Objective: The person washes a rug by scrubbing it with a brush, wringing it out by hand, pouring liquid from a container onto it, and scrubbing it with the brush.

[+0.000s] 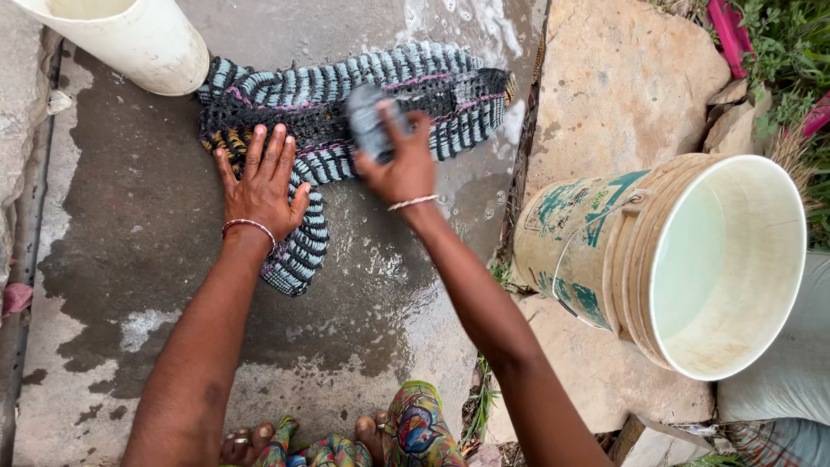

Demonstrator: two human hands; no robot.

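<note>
A wet, blue-and-black striped knitted cloth (346, 112) lay across the upper middle of the frame, long axis running left to right. The left hand (259, 186) pressed flat, fingers spread, pinning it to the wet concrete slab (130, 225); the right hand (402, 164) clenched a blurred grey scrubbing block (370, 121) against it.

You're outdoors in daylight, on a wet concrete slab (130, 225) w/ soapy patches. Flat stone blocks (618, 78) edge it on your right; grass & weeds (791, 43) sit beyond, top right. A tilted pale bucket (683, 259) rests on the stones; a white bucket (130, 39) stands top left.
</note>
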